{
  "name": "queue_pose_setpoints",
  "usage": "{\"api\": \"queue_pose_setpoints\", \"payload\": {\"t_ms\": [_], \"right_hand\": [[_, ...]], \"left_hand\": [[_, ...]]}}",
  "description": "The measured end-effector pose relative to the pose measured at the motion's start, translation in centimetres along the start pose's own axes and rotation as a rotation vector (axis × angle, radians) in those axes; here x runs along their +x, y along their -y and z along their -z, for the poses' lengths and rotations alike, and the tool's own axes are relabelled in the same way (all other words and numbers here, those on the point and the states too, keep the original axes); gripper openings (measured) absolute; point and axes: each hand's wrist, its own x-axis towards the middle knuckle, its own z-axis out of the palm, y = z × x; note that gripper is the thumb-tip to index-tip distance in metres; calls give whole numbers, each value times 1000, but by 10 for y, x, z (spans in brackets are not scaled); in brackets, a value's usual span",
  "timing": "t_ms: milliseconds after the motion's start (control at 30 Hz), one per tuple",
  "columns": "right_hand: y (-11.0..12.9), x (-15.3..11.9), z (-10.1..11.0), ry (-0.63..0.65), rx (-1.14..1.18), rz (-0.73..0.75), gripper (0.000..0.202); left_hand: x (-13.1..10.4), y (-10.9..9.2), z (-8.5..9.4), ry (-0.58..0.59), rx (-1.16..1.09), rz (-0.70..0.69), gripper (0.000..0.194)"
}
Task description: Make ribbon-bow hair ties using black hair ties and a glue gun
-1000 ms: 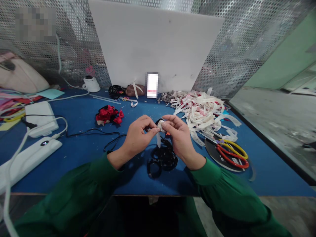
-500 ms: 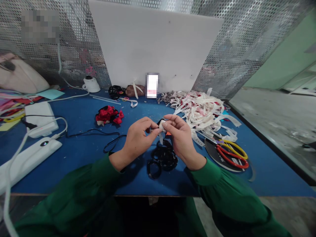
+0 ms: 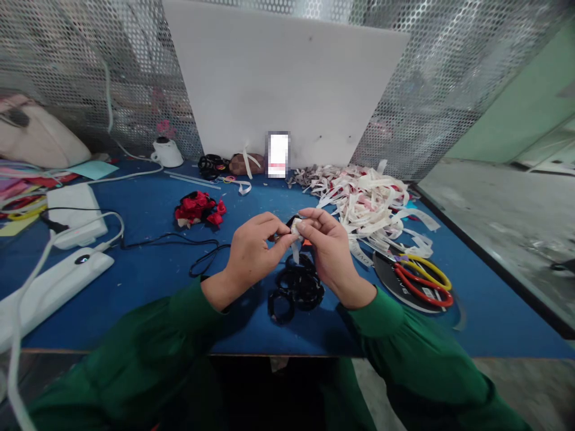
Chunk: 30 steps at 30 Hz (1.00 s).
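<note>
Near the middle of the frame, the left hand (image 3: 251, 251) and the right hand (image 3: 330, 248) met above the blue table (image 3: 148, 287). Between their fingertips sat a small white strip of ribbon (image 3: 295, 230), bunched at the top, with a short tail hanging down. Both hands were curled nearly closed, thumb and forefinger of each pinched on the strip from either side, so it lay right at the meeting point of the two hands, slightly above centre. How the remaining fingers gripped could not be told.

Directly below the hands, toward the lower middle of the frame, a cluster of black hair ties (image 3: 296, 290) lay on the table, just under the hanging tail but apart from it. To the right of the right hand spread a heap of white and pink ribbon strips (image 3: 372, 203), reaching toward the upper right of the table. Further right and lower, red and yellow scissors (image 3: 422, 276) rested on a dark round disc (image 3: 395, 281). Left of the left hand and a little higher, a small red and black pile of fabric (image 3: 197, 208) lay well apart from it. A black cable (image 3: 179, 242) ran across the table toward the left hand's wrist. At the far left sat a white device (image 3: 54, 284). A white board (image 3: 287, 84) leaned upright at the back.
</note>
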Motion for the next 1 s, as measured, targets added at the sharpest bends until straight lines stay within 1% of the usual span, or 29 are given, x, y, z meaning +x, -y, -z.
{"api": "queue_pose_setpoints", "payload": {"t_ms": [200,367,533,667,767,833,933,1000], "right_hand": [[1,0,-1,4,0,4,28],[2,-2,-3,19,-17,5,29],[1,-1,-1,17,-104,43,27],[6,7,5,-77,-207,107,22],[11,18,13,-156,-264,151,20],[13,27,22,-180,-304,157,21],[14,37,38,-153,-439,152,22],[15,39,48,-96,-615,147,22]], "left_hand": [[-1,0,0,-11,-47,16,13],[1,-2,1,4,-67,17,19],[3,-1,3,-19,-71,17,17],[9,5,10,-105,-34,6,18],[18,13,21,-193,22,-6,19],[24,21,29,-261,70,-5,20],[33,35,44,-352,191,30,19],[37,46,54,-376,319,91,17]]}}
